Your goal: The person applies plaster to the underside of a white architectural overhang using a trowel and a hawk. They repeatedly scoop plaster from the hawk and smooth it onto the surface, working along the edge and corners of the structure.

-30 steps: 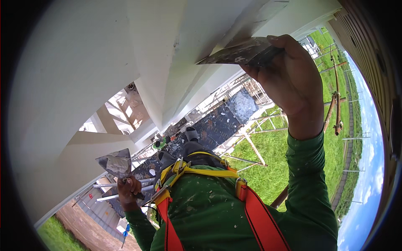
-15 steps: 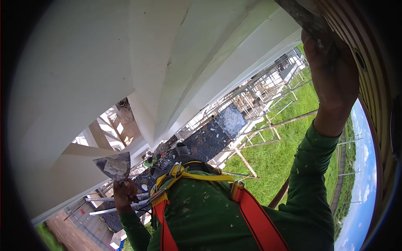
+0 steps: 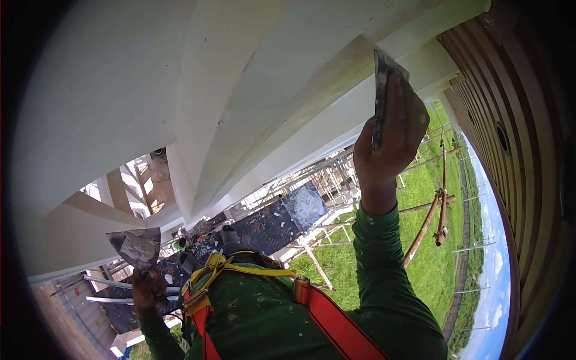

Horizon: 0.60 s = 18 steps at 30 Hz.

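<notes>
My right hand [image 3: 389,144] is raised high and grips a flat metal putty knife [image 3: 381,90], its blade edge-on against the white moulded wall [image 3: 252,90]. My left hand [image 3: 147,293] is low at the left and holds a second, wider putty knife [image 3: 135,247] blade-up, with a lump of pale filler on it. I wear green sleeves and an orange and yellow safety harness [image 3: 312,312] over my chest.
A brown ribbed panel [image 3: 510,156] curves down the right side. Below me are scaffold poles [image 3: 441,198], dark speckled platform boards [image 3: 276,222], grass [image 3: 354,264] and another person in green [image 3: 180,243] far down.
My right hand came back down from the upper right and turned the knife edge-on to the white wall. My left hand kept its knife at much the same spot.
</notes>
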Each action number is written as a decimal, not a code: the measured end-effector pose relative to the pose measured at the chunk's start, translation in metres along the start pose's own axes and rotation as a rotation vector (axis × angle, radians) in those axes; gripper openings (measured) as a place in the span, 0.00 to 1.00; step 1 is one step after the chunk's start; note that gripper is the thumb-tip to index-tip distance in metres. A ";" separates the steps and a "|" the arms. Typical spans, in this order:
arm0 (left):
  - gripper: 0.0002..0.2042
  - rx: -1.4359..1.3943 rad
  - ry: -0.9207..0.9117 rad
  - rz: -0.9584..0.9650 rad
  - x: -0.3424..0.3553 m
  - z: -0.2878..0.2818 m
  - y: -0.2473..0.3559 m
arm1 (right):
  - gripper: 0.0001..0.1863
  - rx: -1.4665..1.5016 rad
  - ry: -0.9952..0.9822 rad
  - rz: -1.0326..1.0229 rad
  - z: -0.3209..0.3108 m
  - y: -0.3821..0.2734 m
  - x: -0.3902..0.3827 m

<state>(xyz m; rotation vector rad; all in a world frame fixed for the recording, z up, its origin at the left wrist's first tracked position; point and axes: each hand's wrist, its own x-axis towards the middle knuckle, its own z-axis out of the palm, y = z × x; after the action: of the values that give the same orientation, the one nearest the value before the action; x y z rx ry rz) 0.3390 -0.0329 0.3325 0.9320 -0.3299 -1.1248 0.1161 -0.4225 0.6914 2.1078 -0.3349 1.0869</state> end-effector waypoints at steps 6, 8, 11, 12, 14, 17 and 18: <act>0.19 -0.113 0.138 -0.055 -0.001 0.015 -0.008 | 0.34 0.043 -0.097 0.004 0.058 -0.023 -0.046; 0.18 -0.113 0.096 -0.049 -0.001 0.009 -0.009 | 0.33 0.115 -0.199 -0.015 0.037 -0.031 -0.050; 0.18 -0.115 0.094 -0.015 -0.002 0.016 -0.008 | 0.28 0.116 -0.143 -0.043 0.014 -0.016 -0.028; 0.18 -0.111 0.104 -0.019 -0.002 0.014 -0.010 | 0.28 0.082 -0.092 -0.037 0.009 -0.010 -0.014; 0.18 -0.107 0.117 -0.033 -0.001 0.011 -0.013 | 0.24 0.050 0.029 -0.024 0.010 0.006 0.012; 0.16 -0.122 0.101 -0.028 0.001 0.017 -0.010 | 0.24 0.079 0.095 -0.027 0.017 0.012 0.032; 0.16 -0.120 0.092 -0.025 0.002 0.020 -0.008 | 0.24 0.078 0.102 -0.031 0.019 0.012 0.032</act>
<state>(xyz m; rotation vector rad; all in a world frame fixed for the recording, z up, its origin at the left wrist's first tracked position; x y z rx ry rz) 0.3220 -0.0445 0.3378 0.8807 -0.1740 -1.1083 0.1410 -0.4409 0.7154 2.1090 -0.2135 1.2024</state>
